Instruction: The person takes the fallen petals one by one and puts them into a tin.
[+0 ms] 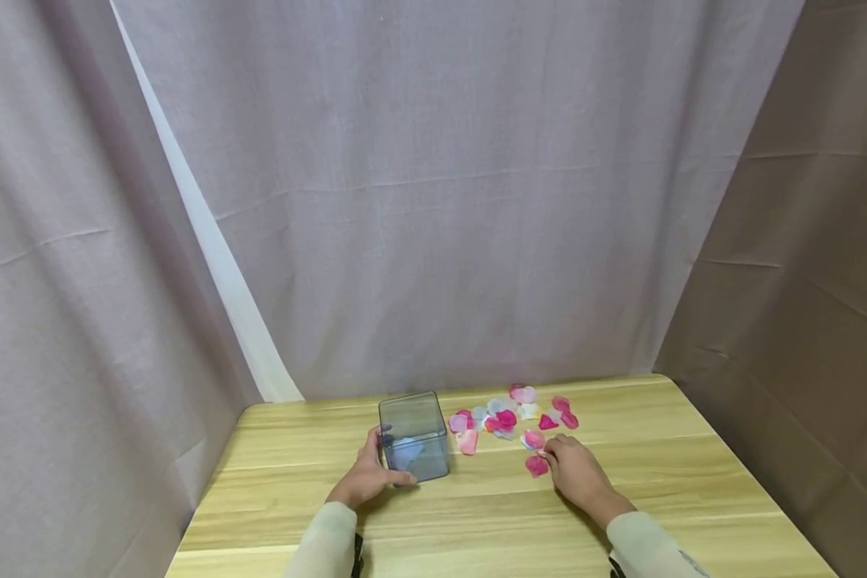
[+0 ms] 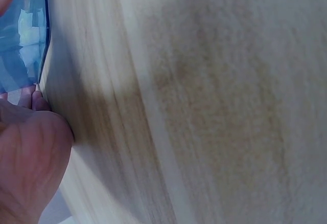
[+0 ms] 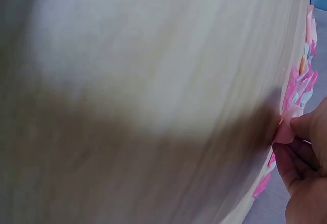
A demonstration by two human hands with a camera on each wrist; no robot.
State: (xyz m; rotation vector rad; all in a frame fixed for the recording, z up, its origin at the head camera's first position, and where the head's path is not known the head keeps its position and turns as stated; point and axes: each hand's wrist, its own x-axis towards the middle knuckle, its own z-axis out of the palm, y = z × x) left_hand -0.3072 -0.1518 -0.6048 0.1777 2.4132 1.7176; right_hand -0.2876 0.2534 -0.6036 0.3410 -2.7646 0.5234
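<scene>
A clear bluish-grey square box (image 1: 433, 459) stands tilted on the table, its open top facing up in the head view. My left hand (image 1: 364, 480) grips it from the left, thumb along the near side and fingers behind the left wall. Pale bluish petals (image 1: 406, 451) show through the box wall. To the right, my right hand (image 1: 578, 475) pinches a light pink petal (image 3: 287, 127) between thumb and fingers, low over the tabletop. Just left of those fingertips lies a deep pink petal (image 1: 536, 466), and a pink and white pair (image 1: 533, 439) lies behind them.
Pink, white and pale blue petals (image 1: 504, 419) are scattered on the wooden table (image 1: 274, 498) between the box and the right hand. Several dark pink ones (image 1: 567, 418) lie farther right. Grey curtains (image 1: 477, 241) hang behind the table's back edge and at both sides.
</scene>
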